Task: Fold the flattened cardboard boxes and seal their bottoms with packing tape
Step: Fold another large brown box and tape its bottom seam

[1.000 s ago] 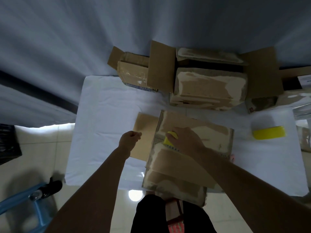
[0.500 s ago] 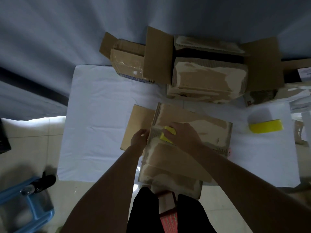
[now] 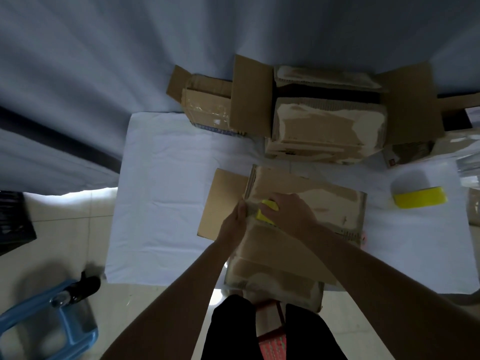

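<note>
White table (image 3: 166, 193), hands (image 3: 262, 216) hiding tape (image 3: 267, 211)

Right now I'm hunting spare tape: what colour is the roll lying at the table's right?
Yellow roll, head view.

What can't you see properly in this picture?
- Tape roll, head view: mostly hidden under the right hand.
- Left hand fingertips: hidden behind the box edge.
- Box near end: covered by the arms.
- Things at the right edge: cut off by the frame.
</note>
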